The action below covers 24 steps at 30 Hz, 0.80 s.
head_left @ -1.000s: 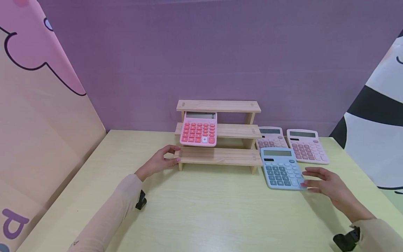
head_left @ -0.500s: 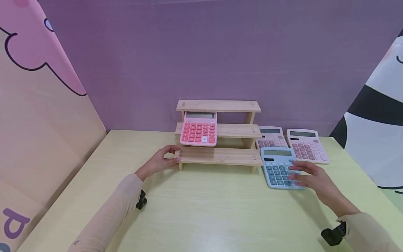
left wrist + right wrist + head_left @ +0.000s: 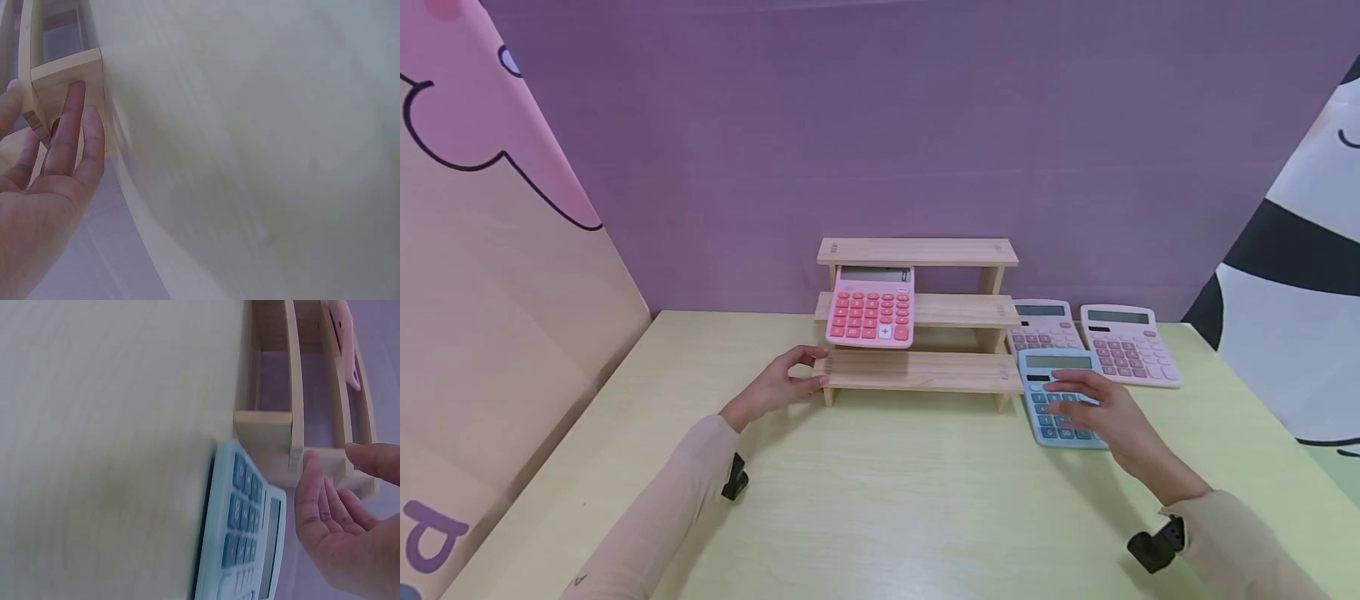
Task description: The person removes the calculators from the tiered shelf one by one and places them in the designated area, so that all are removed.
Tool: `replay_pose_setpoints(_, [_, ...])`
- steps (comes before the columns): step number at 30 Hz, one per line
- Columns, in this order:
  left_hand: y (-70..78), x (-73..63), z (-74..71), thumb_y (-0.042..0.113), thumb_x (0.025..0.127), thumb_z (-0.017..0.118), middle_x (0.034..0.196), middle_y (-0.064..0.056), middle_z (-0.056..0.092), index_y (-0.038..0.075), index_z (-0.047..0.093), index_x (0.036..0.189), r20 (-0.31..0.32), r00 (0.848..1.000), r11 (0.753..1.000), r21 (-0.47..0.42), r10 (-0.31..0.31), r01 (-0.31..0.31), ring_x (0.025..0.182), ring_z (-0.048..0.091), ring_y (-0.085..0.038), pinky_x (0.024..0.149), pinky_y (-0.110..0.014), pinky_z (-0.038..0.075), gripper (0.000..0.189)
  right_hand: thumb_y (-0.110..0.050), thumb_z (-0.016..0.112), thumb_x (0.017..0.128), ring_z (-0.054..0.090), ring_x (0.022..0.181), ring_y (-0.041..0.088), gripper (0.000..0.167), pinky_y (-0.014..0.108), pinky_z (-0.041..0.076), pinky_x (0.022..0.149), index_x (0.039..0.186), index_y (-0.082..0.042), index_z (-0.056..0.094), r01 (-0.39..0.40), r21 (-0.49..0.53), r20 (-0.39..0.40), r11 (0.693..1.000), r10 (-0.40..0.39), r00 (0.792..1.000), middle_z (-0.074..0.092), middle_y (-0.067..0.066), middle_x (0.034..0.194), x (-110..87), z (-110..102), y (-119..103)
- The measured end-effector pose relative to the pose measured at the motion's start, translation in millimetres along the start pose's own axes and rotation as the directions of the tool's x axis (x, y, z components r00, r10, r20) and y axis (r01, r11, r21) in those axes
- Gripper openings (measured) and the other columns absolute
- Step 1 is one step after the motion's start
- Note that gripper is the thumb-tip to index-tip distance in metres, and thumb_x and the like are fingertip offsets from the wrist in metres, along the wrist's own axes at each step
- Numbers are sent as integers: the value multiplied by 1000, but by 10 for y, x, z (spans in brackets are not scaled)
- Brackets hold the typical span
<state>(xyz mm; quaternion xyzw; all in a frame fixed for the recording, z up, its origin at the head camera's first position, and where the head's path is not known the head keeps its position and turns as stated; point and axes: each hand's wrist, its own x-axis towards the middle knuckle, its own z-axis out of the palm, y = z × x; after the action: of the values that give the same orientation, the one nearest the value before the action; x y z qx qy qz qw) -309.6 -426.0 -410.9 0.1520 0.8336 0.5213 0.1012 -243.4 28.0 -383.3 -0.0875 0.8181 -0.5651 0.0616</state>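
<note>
A three-tier wooden shelf point(image 3: 917, 371) stands on the table, with a pink calculator point(image 3: 871, 310) leaning on its left part, propped on the middle tier. At the shelf's left end, my left hand point(image 3: 777, 385) holds the bottom tier; in the left wrist view, fingers point(image 3: 65, 144) lie against the side support. My right hand point(image 3: 1108, 417) hovers over a blue calculator point(image 3: 1060, 362), fingers apart and holding nothing. In the right wrist view, those fingers point(image 3: 309, 494) are close to the shelf's right end; whether they touch it, I cannot tell.
Two pale pink calculators, a left one point(image 3: 1041, 323) and a right one point(image 3: 1131, 350), lie behind the blue one, right of the shelf. A purple backdrop point(image 3: 925, 125) rises behind the table point(image 3: 880, 500). Printed panels flank both sides.
My right hand has moved left across the blue calculator, from its lower right corner toward the shelf. My left hand has stayed at the shelf's left end.
</note>
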Motion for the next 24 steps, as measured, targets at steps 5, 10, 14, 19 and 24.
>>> replay_pose_setpoints(5, [-10,5,0,21,86,63,122,-15,42,13,43,130,-3,1000,1000,3,-8,8,93,60,-24,83,-35,54,48,-13,59,89,64,89,4,47,26,55,77,129,1,39,49,47,23,998,-51,998,60,-19,105,28,152,-79])
replay_pose_setpoints(10, [-7,0,2,21,87,63,122,-15,41,13,43,130,0,1000,1000,-4,-14,14,95,61,-25,84,-36,54,48,-12,59,89,64,87,3,46,27,56,76,129,1,40,82,86,35,993,-85,996,61,-11,107,88,290,-109])
replay_pose_setpoints(14, [-6,0,0,20,87,62,122,-16,41,13,43,130,6,1000,1000,-9,-8,8,95,61,-26,84,-36,54,48,-11,59,89,64,87,6,51,26,55,74,131,6,36,95,86,38,992,-99,994,61,-5,109,143,403,-159])
replay_pose_setpoints(19, [-6,4,-5,21,87,63,122,-15,41,13,43,130,3,1000,1000,-5,-10,10,93,61,-24,83,-35,55,48,-9,58,89,64,89,7,46,27,55,74,130,3,40,91,77,31,993,-94,995,60,4,113,230,538,-231])
replay_pose_setpoints(24, [11,-7,-3,20,87,63,123,-15,39,13,43,130,8,1000,1000,-18,-11,11,95,61,-24,84,-35,54,48,-7,59,87,64,89,6,47,28,55,76,130,3,40,86,110,41,990,-91,995,60,6,114,312,648,-285])
